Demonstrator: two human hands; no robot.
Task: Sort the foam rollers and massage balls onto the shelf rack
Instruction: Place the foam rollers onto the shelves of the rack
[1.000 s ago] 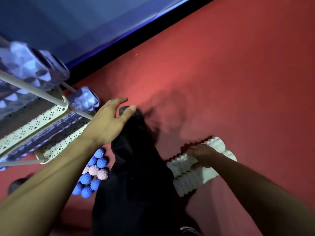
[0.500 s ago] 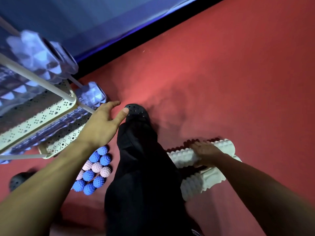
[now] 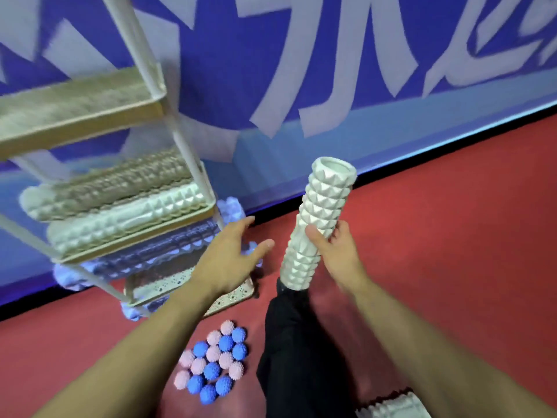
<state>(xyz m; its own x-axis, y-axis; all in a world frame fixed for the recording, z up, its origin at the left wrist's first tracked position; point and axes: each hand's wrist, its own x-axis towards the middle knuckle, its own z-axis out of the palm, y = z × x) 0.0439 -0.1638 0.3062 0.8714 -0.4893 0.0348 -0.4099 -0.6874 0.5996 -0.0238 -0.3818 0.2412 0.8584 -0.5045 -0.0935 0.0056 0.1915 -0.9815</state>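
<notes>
Right hand [image 3: 334, 254] grips white foam roller [image 3: 319, 218], tilted near upright; left hand [image 3: 229, 260] spread open, empty, beside shelf rack [image 3: 187, 152]. Massage balls [image 3: 215, 362] clustered on floor.

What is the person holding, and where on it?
The right hand grips a white foam roller around its middle. The left hand is open and holds nothing.

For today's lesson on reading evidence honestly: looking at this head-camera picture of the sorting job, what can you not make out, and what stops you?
- Top shelf, head view: motion blur and the low angle hide any contents.
- Bluish rollers on the lower tier: blurred, partly behind the left hand; count unclear.
- White roller on the floor: cut off by the bottom edge.
- Held roller: its lower end is covered by the right hand and the dark trouser leg.
</notes>
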